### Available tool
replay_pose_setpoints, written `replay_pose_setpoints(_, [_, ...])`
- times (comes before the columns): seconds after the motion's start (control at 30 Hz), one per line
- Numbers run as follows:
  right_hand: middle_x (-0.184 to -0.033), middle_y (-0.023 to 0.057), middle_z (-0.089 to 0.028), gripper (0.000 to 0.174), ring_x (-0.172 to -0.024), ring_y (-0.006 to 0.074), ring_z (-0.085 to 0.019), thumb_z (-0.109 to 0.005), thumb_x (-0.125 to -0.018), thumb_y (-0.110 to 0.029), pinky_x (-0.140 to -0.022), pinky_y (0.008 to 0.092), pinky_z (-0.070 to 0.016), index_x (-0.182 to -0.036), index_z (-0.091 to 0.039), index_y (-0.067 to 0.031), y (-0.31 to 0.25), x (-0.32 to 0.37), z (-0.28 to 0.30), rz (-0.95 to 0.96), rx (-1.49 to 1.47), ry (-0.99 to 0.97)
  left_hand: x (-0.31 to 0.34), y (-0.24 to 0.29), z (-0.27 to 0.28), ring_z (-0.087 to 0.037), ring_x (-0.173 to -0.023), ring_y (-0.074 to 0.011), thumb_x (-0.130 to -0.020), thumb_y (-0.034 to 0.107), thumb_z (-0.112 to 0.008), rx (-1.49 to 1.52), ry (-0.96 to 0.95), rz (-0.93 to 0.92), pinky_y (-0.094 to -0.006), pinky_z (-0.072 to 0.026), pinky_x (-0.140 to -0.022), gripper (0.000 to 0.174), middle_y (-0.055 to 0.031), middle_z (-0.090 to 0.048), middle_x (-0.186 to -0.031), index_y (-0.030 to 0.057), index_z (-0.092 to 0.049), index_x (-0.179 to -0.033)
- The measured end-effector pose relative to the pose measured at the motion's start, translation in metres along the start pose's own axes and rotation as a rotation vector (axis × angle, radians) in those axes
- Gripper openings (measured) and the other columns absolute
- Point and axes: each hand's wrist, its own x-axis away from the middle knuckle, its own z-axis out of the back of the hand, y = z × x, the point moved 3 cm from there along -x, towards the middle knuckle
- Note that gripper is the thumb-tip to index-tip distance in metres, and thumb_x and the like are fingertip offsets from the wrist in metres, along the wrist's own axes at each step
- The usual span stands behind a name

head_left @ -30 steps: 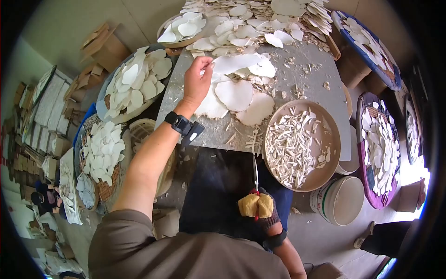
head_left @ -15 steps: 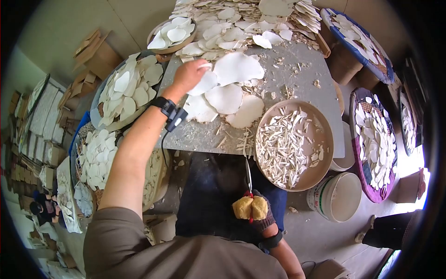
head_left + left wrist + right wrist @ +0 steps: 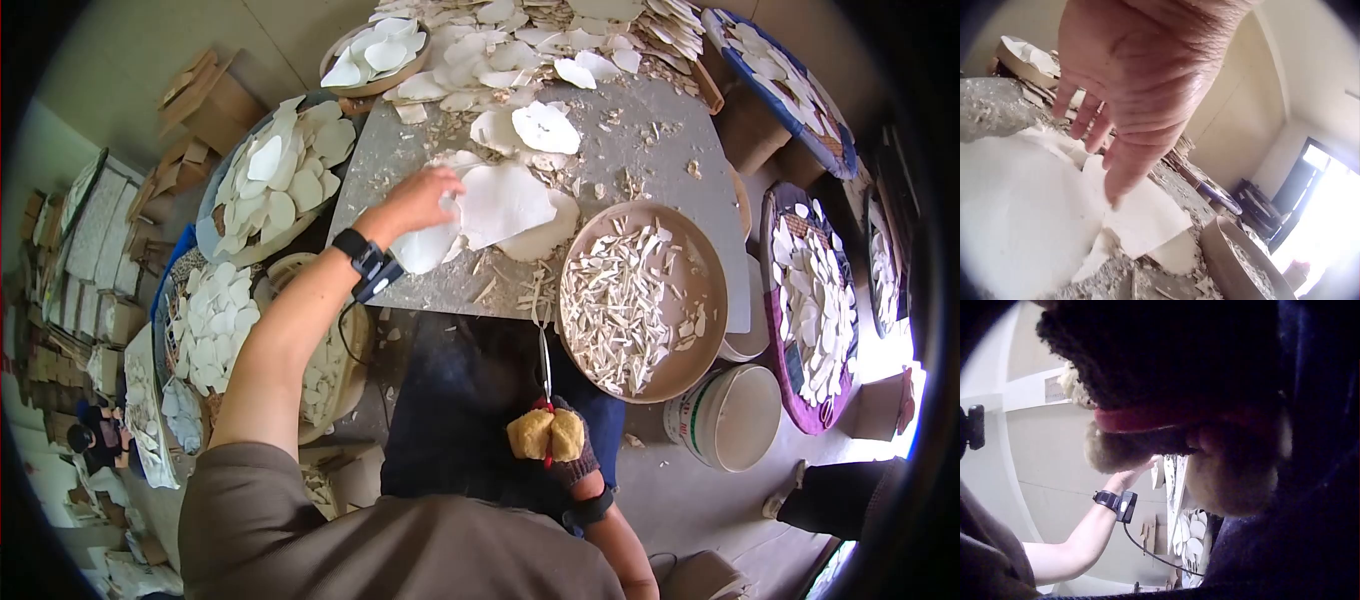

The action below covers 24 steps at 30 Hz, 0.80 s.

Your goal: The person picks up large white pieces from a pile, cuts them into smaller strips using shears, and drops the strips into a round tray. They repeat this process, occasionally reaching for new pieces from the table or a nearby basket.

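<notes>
My bare left hand (image 3: pixel 415 203) is low over the near left of the grey table, its fingers loosely extended. In the left wrist view its thumb (image 3: pixel 1119 184) overlaps the edge of a thin, broad white slice (image 3: pixel 1141 219). The same slice (image 3: pixel 505 207) overlaps a cream one (image 3: pixel 545 230). Another large white slice (image 3: pixel 425 247) lies below the hand, near the table's edge. My gloved right hand (image 3: pixel 578 468), over my lap, grips scissors (image 3: pixel 545 365) by red handles wrapped in yellow foam padding (image 3: pixel 530 437). Their blades point toward the table; the right wrist view is mostly dark.
A round tray (image 3: pixel 712 345) of white strips stands at the table's front right, above a white bucket (image 3: pixel 750 425). Many slices are piled along the table's far end. Slice-filled baskets flank both sides. A person's leg (image 3: pixel 825 500) shows at lower right.
My left hand has come nearer to me; the broad white slices beside it have shifted the same way. A smaller white slice shows farther back on the table. The right hand keeps its hold on the scissors.
</notes>
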Motion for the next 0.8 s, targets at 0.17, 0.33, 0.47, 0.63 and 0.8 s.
replay_pose_setpoints(0.17, [-0.093,0.0059,-0.061,0.017,-0.086,0.0203,-0.061,-0.044,-0.095,-0.013,-0.081,0.0344,-0.0510,-0.101,-0.057,-0.0040,0.013,-0.003,0.003,-0.024,-0.062,0.023,0.019,0.009,-0.007,-0.047,-0.114,-0.0318,-0.055,0.022,-0.081,-0.116,-0.110,0.096,-0.0383,-0.0414,-0.096,0.072,-0.0110,-0.050,-0.121,0.0133,-0.053,-0.120])
replay_pose_setpoints(0.33, [-0.099,0.0075,-0.061,0.019,-0.092,0.0207,-0.060,-0.046,-0.094,-0.012,-0.085,0.0349,-0.0500,-0.109,-0.056,-0.0038,0.041,-0.007,0.018,-0.111,-0.633,-0.076,0.003,0.000,-0.006,-0.048,-0.098,-0.0305,-0.047,0.028,-0.086,-0.140,-0.132,-0.011,-0.0379,-0.0416,-0.085,0.066,-0.0093,-0.051,-0.100,0.0102,-0.052,-0.101])
replay_pose_setpoints(0.47, [-0.103,0.0077,-0.060,0.021,-0.094,0.0207,-0.060,-0.047,-0.094,-0.011,-0.087,0.0352,-0.0496,-0.112,-0.054,-0.0041,0.039,-0.003,0.020,-0.058,-0.508,-0.059,-0.010,-0.004,-0.007,-0.049,-0.096,-0.0297,-0.047,0.030,-0.086,-0.137,-0.236,-0.016,-0.0366,-0.0417,-0.082,0.063,-0.0088,-0.053,-0.097,0.0092,-0.051,-0.094])
replay_pose_setpoints(0.63, [-0.103,0.0086,-0.061,0.021,-0.094,0.0214,-0.060,-0.045,-0.094,-0.011,-0.086,0.0357,-0.0495,-0.112,-0.055,-0.0041,0.045,-0.007,0.023,-0.091,-0.578,-0.068,-0.017,-0.017,-0.015,-0.050,-0.092,-0.0291,-0.045,0.033,-0.087,-0.111,-0.237,-0.068,-0.0360,-0.0416,-0.078,0.062,-0.0083,-0.054,-0.092,0.0082,-0.050,-0.088])
replay_pose_setpoints(0.8, [-0.097,0.0054,-0.060,0.022,-0.089,0.0178,-0.060,-0.057,-0.089,-0.015,-0.080,0.0321,-0.0503,-0.107,-0.054,-0.0044,0.006,0.003,-0.003,-0.046,-0.262,-0.019,-0.023,-0.028,-0.023,-0.052,-0.080,-0.0306,-0.043,0.032,-0.085,-0.046,-0.206,-0.145,-0.0383,-0.0423,-0.069,0.059,-0.0110,-0.055,-0.083,0.0065,-0.049,-0.082])
